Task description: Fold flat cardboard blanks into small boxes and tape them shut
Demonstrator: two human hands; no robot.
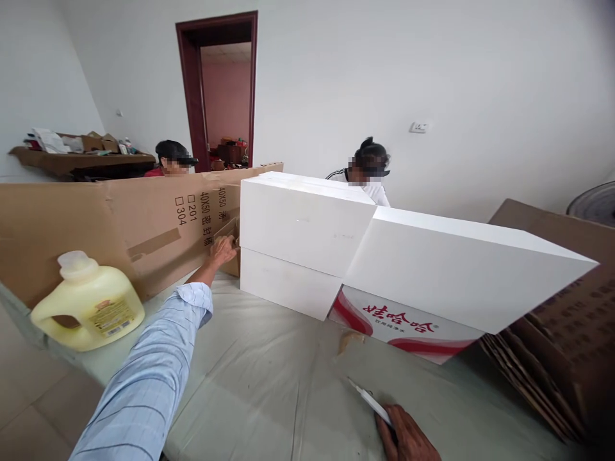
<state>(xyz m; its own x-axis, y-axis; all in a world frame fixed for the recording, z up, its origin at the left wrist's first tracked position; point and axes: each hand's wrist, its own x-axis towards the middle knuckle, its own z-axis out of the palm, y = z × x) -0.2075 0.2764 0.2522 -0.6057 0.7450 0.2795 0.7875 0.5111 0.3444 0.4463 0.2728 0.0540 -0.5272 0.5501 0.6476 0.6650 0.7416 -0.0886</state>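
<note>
My left hand (223, 250) reaches out in a light-blue sleeve, its fingers curled closed on a brown cardboard piece (232, 264) beside the white boxes. Part of that piece is hidden behind the hand and the nearest white box (298, 224). At the lower right, my right hand (407, 438) is closed around a slim white utility knife (368, 400), its thin tip pointing away to the left over the cloth. Beyond the knife, a red-and-white printed carton (403, 325) sits under a larger white box (456, 269).
A yellow jug (98, 307) stands at left against a large printed cardboard sheet (158, 218). Folded cardboard (542, 307) leans at right. A pale green cloth (250, 378) covers the table. Two people (173, 153) (369, 160) are behind the boxes.
</note>
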